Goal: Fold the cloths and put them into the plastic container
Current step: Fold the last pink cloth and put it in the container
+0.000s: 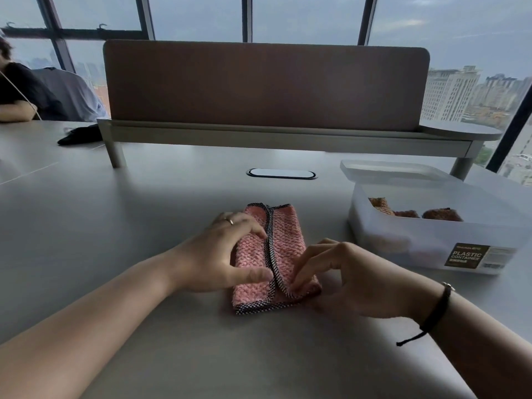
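A pink cloth point(286, 234) with a dark checked border lies folded on the grey table, right in front of me. My left hand point(221, 254) rests on its left half, fingers spread and pressing it flat. My right hand point(342, 272) pinches the cloth's near right edge between thumb and fingertips. A translucent plastic container point(426, 240) stands open to the right, with several folded brown cloths point(440, 215) inside. Its lid point(383, 168) leans behind it.
A brown desk divider point(264, 84) on a raised shelf runs across the back. An oval cable port point(282, 173) sits in the table beyond the cloth. A dark object point(79, 135) lies at the far left, near another person's arm point(14, 110).
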Demonstrator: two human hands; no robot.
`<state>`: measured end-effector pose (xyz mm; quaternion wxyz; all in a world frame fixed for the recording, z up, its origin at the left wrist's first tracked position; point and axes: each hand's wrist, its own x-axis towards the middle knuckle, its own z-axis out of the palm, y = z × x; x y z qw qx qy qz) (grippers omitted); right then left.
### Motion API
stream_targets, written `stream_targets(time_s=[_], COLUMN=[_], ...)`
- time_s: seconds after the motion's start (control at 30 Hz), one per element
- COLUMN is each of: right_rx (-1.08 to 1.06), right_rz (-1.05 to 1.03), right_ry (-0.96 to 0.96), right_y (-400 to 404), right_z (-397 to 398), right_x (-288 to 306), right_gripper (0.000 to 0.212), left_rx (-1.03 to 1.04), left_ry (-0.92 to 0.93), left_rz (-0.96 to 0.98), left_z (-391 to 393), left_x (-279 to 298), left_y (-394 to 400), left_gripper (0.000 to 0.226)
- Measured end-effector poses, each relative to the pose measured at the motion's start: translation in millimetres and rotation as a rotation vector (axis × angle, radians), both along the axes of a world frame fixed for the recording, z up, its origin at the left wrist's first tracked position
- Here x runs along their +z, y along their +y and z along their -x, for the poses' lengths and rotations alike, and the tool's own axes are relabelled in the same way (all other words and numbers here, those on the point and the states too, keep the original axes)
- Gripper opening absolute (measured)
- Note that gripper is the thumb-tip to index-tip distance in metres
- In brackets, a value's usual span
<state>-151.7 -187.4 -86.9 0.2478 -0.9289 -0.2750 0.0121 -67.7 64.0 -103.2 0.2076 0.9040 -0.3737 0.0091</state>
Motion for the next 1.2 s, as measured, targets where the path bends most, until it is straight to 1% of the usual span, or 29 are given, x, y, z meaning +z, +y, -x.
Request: stream_targets(time_s=[0.07, 0.1, 0.17, 0.23, 0.3, 0.37, 0.43, 0.47, 0.53, 0.63, 0.7, 0.8, 0.9, 0.97, 1.1, 1.2], right_rx=[-0.003, -0.007, -0.013, -0.022, -0.032, -0.053, -0.104, -0.137, -0.199, -0.283, -0.334, -0.407, -0.453, -0.473, -0.518, -0.55], right_rz=[0.015, 0.029, 0.041, 0.017, -0.005, -0.03, -0.093, -0.14, -0.218, -0.351, -0.442, -0.512, -0.508, -0.465, -0.368, -0.33], right_ry=[0.016, 0.016, -0.001, -0.03, -0.071, -0.111, -0.116, -0.109, -0.102, -0.058, -0.025, 0.02, 0.014, -0.008, -0.093, -0.142], right_y=[-3.7, -4.5, -4.1, -1.8, 0.5, 2.3, 3.2, 3.3, 2.0, 0.4, 0.6, 0.8, 1.7, 2.2, 3.2, 4.0], right_z=[0.3, -0.3, -1.5, -2.6, -3.5, -4.7, -5.5, -6.1, -9.2, -12.2, -12.6, -15.4, -17.3, -16.8, -18.6, -21.3], right_x=[2.2, 1.8, -1.3, -5.6, -9.5, -11.5, -10.9, -10.8, -13.4, -15.4, -15.7, -17.2, -19.6, -20.3, -24.1, -27.0], right_gripper=[0.041, 0.045, 0.047, 0.042, 0.032, 0.022, 0.008, 0.007, 0.016, 0.023, 0.026, 0.012, 0.01, 0.01, 0.012, 0.009], left_rx=[-0.07, -0.106, -0.153, -0.18, -0.197, -0.214, -0.247, -0.261, -0.269, -0.192, -0.141, -0.063, -0.016, 0.006, 0.059, 0.105], left_ry=[-0.044, -0.032, 0.036, 0.104, 0.181, 0.237, 0.26, 0.269, 0.291, 0.32, 0.296, 0.265, 0.267, 0.267, 0.207, 0.099], left_rz=[0.203, 0.271, 0.325, 0.32, 0.312, 0.298, 0.282, 0.276, 0.266, 0.242, 0.224, 0.301, 0.365, 0.373, 0.392, 0.388], left_z=[-2.4, -2.7, -1.9, 0.6, 2.5, 3.2, 3.6, 4.0, 4.1, 4.3, 5.0, 0.6, -2.7, -4.1, -6.5, -4.1], left_x=[0.1, 0.0, 0.1, 1.3, 2.0, 4.0, 6.0, 6.8, 8.2, 10.1, 10.3, 4.3, -1.5, -3.9, -9.1, -12.9], left_y=[0.5, 0.6, 0.5, 0.6, 1.5, 3.0, 3.8, 3.9, 4.3, 7.3, 8.0, 3.6, -1.7, -3.3, -6.4, -10.9], left_gripper=[0.034, 0.023, 0.016, 0.017, 0.022, 0.034, 0.048, 0.054, 0.066, 0.079, 0.074, 0.05, 0.022, 0.011, 0.008, 0.009])
